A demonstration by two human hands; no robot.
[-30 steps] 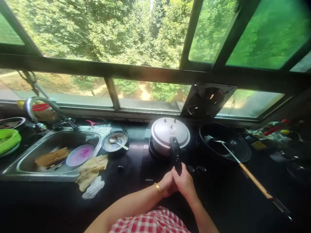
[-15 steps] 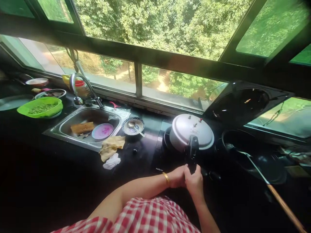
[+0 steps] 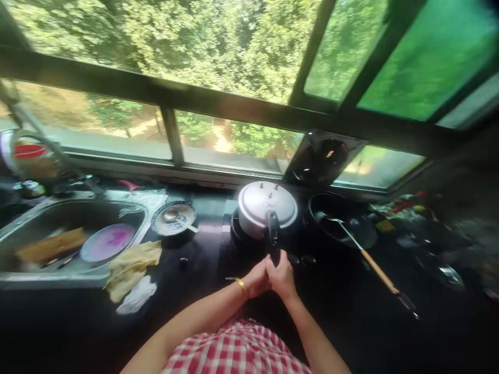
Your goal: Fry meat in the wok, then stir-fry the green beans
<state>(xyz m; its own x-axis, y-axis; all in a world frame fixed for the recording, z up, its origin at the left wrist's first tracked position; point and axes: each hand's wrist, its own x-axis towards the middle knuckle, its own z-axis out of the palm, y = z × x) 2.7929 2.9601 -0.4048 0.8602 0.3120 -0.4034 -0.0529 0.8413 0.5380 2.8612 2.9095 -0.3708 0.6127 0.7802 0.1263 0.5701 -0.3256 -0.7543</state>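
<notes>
A silver pressure cooker (image 3: 267, 207) with its lid on stands on the black stove (image 3: 237, 249). Its long black handle (image 3: 273, 236) points toward me. My right hand (image 3: 284, 278) is wrapped round the near end of that handle. My left hand (image 3: 258, 279), with a gold bangle at the wrist, is closed against the right hand on the same handle end. Both hands sit at the counter's front edge, just before my red checked clothing.
A black wok (image 3: 343, 224) holding a wooden-handled spatula (image 3: 368, 259) sits right of the cooker. To the left are a patterned bowl with a spoon (image 3: 173, 219), cloths (image 3: 130, 267), and a steel sink (image 3: 23, 270) holding a pink plate (image 3: 107, 242). An exhaust fan (image 3: 323, 158) sits in the window.
The view swung back to the right and blurred; the green basket left the frame. Both hands stay clasped on the cooker handle, and the cooker has not visibly moved.
</notes>
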